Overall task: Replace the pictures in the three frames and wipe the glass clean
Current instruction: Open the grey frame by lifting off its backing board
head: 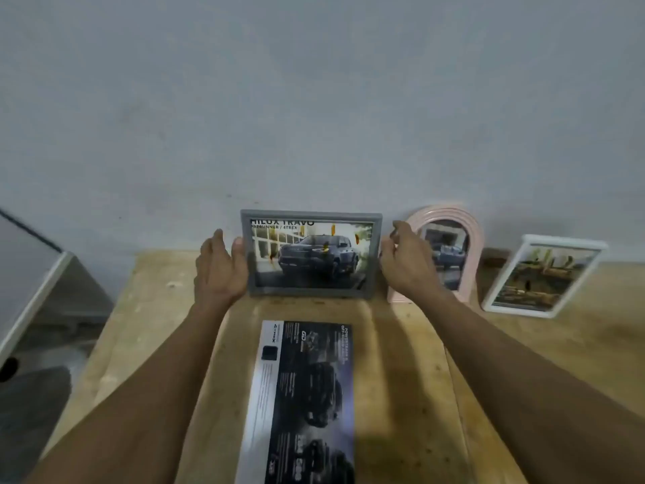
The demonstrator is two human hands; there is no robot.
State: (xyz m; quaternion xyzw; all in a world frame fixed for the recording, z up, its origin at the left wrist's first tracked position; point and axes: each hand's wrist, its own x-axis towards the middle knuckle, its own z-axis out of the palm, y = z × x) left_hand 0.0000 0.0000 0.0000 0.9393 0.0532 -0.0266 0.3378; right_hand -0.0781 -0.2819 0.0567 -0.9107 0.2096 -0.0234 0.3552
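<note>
A: Three frames stand along the wall at the back of the wooden table (pixel 523 344). Take the grey frame (pixel 310 218) as the landmark: biggest of the three, upright, holding a printed picture of a dark pickup with a headline across its top.

B: And the others?

A: Just right of the grey frame, partly behind the right hand, is the pink arched frame (pixel 474 239), also showing a vehicle picture. Further right, well apart from the grey one, the white frame (pixel 558 241) leans tilted with a brownish outdoor scene in it.

B: So how much is done?

A: My judgement only: all three hold pictures, but I can't tell which are new. A long dark brochure sheet (pixel 307 396) lies flat in front of the grey frame, nearer the person, so it may be a leftover or a source of pictures. No cloth is in view, so I'd guess wiping is not yet done, or at least nothing shows it.

B: Hands?

A: The left hand (pixel 220 267) sits at the grey frame's left edge, fingers straight, thumb touching the border, not curled round it. The right hand (pixel 405 263) hovers by the right edge, fingers loosely bent, grasping nothing that I can see.
</note>
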